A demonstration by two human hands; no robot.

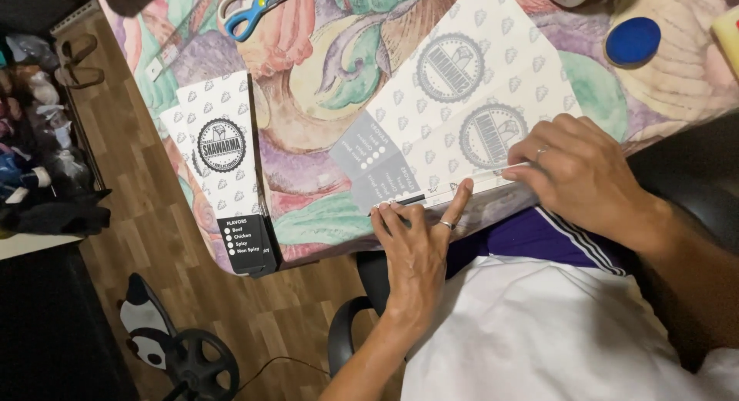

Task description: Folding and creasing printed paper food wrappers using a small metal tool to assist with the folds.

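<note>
A flat white printed cardboard sheet [469, 101] with round grey emblems and a grey panel lies on the patterned tablecloth [331, 70]. My left hand [416, 243] presses its fingertips on the sheet's near edge, where a narrow flap is folded up. My right hand [577, 174] lies flat over the same edge further right, fingers pushing the flap down. Both hands wear a ring.
A stack of folded printed sleeves [231, 170] lies at the table's left edge. Blue-handled scissors [250, 12] rest at the far side, a blue round lid [633, 41] at the far right. Wooden floor, a black chair base [202, 362] and a cluttered shelf [31, 139] lie left.
</note>
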